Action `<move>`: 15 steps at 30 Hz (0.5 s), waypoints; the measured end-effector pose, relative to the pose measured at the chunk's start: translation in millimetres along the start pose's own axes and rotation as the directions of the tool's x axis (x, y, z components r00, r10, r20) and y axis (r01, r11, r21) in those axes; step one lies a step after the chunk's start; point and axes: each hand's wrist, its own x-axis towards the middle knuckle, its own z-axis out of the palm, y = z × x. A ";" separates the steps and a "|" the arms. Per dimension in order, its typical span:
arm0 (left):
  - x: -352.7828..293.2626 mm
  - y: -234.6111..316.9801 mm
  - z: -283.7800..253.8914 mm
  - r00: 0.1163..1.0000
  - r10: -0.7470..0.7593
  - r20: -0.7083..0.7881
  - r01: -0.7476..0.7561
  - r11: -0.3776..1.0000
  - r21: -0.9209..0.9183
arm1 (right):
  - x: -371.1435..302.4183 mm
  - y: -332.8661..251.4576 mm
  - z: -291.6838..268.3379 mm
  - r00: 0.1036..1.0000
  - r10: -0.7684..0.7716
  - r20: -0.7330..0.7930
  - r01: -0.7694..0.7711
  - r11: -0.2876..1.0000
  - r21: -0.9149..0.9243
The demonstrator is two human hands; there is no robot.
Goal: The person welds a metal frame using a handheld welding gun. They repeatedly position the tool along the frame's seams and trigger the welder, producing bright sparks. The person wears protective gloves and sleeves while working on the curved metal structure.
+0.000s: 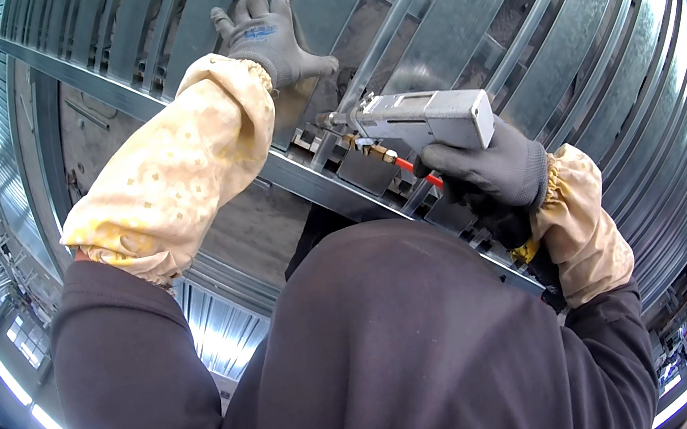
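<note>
My left hand (267,41), in a grey glove, lies with its fingers spread on a wide galvanized metal slat (204,33). Gripped in my right hand (500,170), also grey-gloved, is a silver, pistol-shaped air tool (427,114). Its narrow nose points left, close to the inner edge of the panel frame and just below my left thumb. From the picture I cannot tell whether the nose touches the metal. A red air hose (420,171) with a brass fitting (378,150) runs beneath the tool's body toward my right hand, whose fingertips are partly hidden.
Long parallel metal slats and tubes (600,8) stretch across the far side and right, with gaps between them. A frame rail (311,185) crosses in front of me. Stacked corrugated metal (221,321) lies lower left. Pale sleeve covers (181,164) wrap both forearms.
</note>
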 end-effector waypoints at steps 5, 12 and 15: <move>0.7 -2.0 6.3 1.000 0.003 -0.031 -0.003 1.000 -0.003 | -3.8 -6.7 1.5 0.996 0.085 0.023 -0.085 0.996 0.027; 2.4 0.3 7.1 0.999 -0.014 -0.031 0.014 1.000 0.007 | -5.1 -5.9 3.4 0.998 0.060 0.014 -0.060 0.997 0.050; 2.5 2.9 4.2 0.999 -0.014 -0.030 0.014 1.000 0.003 | -4.0 -0.7 1.8 0.999 0.042 0.018 -0.043 0.999 0.027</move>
